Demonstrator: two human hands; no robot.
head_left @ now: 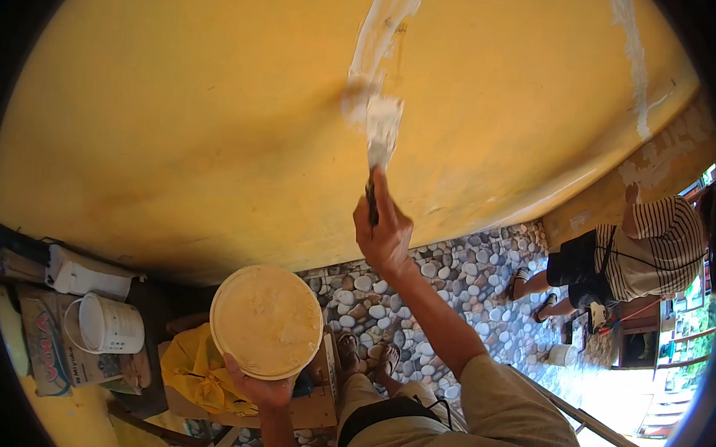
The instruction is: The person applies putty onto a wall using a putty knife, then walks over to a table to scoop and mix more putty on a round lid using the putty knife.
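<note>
The right hand (386, 232) grips a dark-handled, paste-coated flat scraper (383, 131), long axis toward the white paste strip (374, 47) above the yellow wall's (221, 85) lower edge; the left hand (264, 390), farther off, grips a round cream lid (266, 323).

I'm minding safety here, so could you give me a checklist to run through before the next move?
1. Scraper gripped in the right hand: ok.
2. Pale paste on the blade: ok.
3. Round container held by the left hand: ok.
4. Blade touching the yellow wall: cannot tell.
5. Free space beside the feet: not ok, a cardboard box looks close.
6. Other person out of arm's way: ok, apart at the right.
</note>
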